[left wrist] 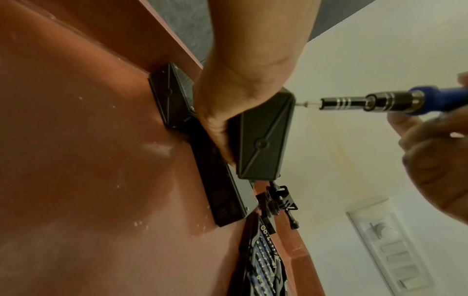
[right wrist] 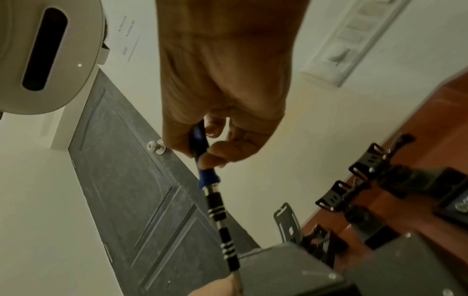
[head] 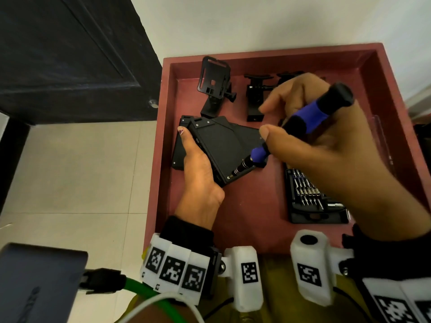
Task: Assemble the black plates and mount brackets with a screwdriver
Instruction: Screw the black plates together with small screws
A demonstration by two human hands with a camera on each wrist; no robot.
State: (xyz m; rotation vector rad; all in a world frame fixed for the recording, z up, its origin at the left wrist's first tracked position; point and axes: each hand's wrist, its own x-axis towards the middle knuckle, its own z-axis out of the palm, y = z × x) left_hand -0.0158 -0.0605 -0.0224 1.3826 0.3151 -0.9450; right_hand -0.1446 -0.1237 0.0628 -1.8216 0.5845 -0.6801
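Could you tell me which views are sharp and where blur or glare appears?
Head view: sharp on the screwdriver, edges bowed. Left wrist view: crisp on the held plate, right hand blurred. Right wrist view: soft throughout, mount brackets smeared.

- Your left hand (head: pixel 198 173) grips the tilted black plate (head: pixel 221 148) over the red tray (head: pixel 256 229)
- Your right hand (head: pixel 326 145) holds the screwdriver (head: pixel 300 123), tip at the plate's near corner
- Mount brackets (head: pixel 215 85) stand behind

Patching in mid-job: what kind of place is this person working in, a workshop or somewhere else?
Probably a room in a home, not a workshop: a dark panelled door with a knob, pale floor tiles, and a wall switch panel. The work sits on a red tray.
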